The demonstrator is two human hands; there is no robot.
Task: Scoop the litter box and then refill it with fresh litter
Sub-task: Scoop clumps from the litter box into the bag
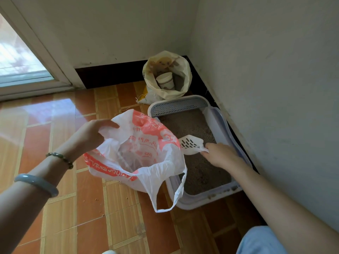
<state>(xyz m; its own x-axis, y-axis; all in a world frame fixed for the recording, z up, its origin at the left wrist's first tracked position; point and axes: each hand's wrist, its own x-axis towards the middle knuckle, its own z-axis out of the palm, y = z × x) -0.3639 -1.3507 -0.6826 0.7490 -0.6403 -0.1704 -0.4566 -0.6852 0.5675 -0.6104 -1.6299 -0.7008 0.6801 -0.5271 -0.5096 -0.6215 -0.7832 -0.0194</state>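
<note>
A white litter box point(216, 118) with a grey perforated step at its far end lies on the floor along the right wall, filled with grey-brown litter point(190, 125). My left hand point(91, 133) grips the rim of a white and red plastic bag point(146, 143), holding it open just left of the box. My right hand point(220, 154) holds the handle of a white slotted scoop point(189, 143) above the litter, beside the bag's mouth. The scoop looks empty.
A yellowish sack point(176, 61) with a white cup point(166, 81) inside stands in the corner behind the box. A few litter clumps lie on the box's near rim point(229, 189). Orange tiled floor point(73, 208) spreads to the left; a glass door point(20, 57) is at far left.
</note>
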